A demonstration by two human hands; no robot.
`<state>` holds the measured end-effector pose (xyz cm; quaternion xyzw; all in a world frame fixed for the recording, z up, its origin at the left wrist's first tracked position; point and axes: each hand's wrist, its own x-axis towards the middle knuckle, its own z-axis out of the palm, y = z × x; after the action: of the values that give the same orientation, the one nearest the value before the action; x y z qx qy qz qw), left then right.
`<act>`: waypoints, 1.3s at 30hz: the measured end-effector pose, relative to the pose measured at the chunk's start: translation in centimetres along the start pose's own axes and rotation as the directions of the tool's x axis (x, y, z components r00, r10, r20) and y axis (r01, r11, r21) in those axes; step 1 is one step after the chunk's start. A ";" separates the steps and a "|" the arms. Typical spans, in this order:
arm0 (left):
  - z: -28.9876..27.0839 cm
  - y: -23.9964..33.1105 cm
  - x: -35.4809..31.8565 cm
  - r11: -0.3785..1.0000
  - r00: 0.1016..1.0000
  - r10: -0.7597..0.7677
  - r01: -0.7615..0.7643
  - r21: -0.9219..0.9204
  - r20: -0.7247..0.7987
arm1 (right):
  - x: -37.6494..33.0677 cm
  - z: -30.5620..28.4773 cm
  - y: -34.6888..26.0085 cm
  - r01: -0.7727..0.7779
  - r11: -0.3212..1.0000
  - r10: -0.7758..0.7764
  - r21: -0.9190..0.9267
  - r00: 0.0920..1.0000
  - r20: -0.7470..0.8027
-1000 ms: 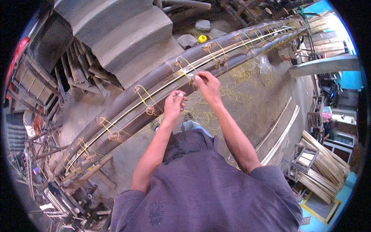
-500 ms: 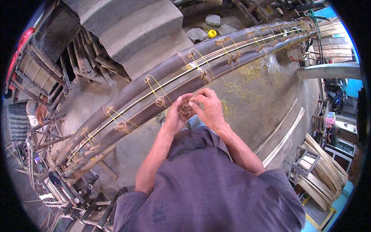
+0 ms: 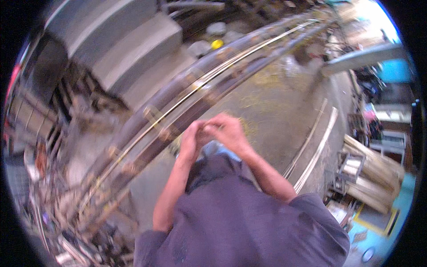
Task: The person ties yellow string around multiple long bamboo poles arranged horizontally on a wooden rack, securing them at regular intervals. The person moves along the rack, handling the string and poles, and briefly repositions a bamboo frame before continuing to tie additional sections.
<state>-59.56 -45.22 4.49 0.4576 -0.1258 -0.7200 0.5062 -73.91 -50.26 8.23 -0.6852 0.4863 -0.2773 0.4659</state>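
Note:
Both my hands are together in front of my waist, blurred by motion. My left hand (image 3: 191, 139) is cupped around a small coil of brown cord (image 3: 205, 138), which shows only as a brown smear between the palms. From the right, the bent fingers of my right hand (image 3: 228, 131) press on the same coil. Just beyond the hands runs a pair of long dark bamboo poles (image 3: 190, 116), slanting from lower left to upper right. Pale thin strips (image 3: 182, 99) lie lengthwise between the poles, and yellow ties and short pegs (image 3: 166, 133) cross them at intervals.
Concrete steps (image 3: 133, 49) rise beyond the poles, with grey stones and a yellow round object (image 3: 217, 44) beside them. Loose yellow strands (image 3: 260, 86) and long pale strips (image 3: 316, 149) lie on the floor. Stacked slats (image 3: 371, 173) stand at right; bamboo pieces clutter the lower left.
The whole view has shifted and blurred, with the poles and steps now further left and tilted more steeply. My hands stay together around the coil, which shows less clearly than before.

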 end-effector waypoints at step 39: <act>-1.1 -0.4 2.2 0.958 0.963 0.262 -0.252 0.138 -0.059 | 0.4 2.3 0.6 0.047 0.993 -0.034 0.111 0.993 -0.117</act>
<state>-59.10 -46.58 2.52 0.4966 -0.2111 -0.6205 0.5691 -72.12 -49.80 6.75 -0.6502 0.4818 -0.3528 0.4698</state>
